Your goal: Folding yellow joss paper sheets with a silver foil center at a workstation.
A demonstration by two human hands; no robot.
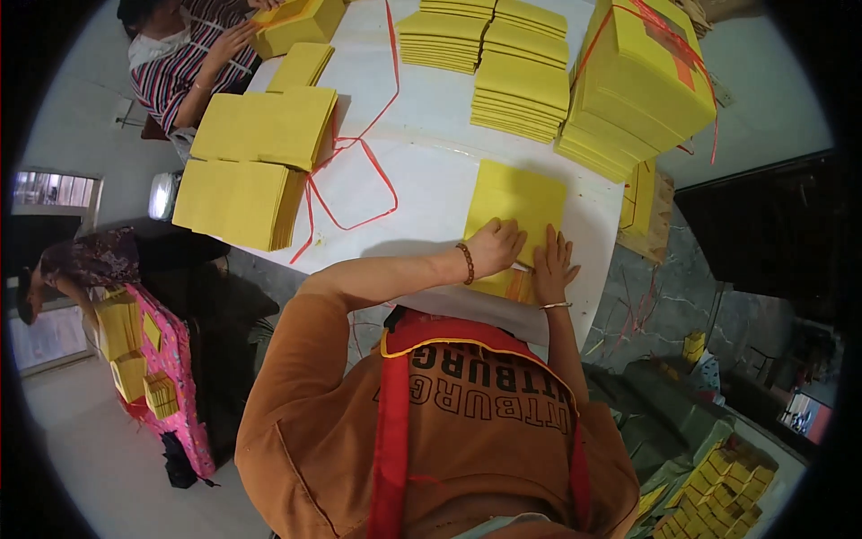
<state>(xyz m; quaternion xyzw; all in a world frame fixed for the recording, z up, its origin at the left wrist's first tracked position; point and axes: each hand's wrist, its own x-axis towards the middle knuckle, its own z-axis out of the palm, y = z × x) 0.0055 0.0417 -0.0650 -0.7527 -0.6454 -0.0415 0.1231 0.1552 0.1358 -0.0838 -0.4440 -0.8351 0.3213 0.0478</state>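
Note:
A flat yellow paper sheet or stack [516,193] lies on the white table in front of me, with an orange patch near its near edge. My left hand [499,246], with a beaded bracelet at the wrist, is closed and presses on its middle. A small pale tip shows beside that hand, but what the fingers hold is hidden. My right hand [554,262], with a metal bangle, lies with its fingers stretched out along the right edge of the yellow paper. The two hands are close together, slightly apart.
Yellow paper stacks [256,166] stand on the table's left, beside a loose red plastic strap [370,171]. More stacks [521,85] and a red-tied bundle [637,85] fill the far right. A person [193,63] handles a yellow bundle at far left; another [90,265] bends over a pink-covered table.

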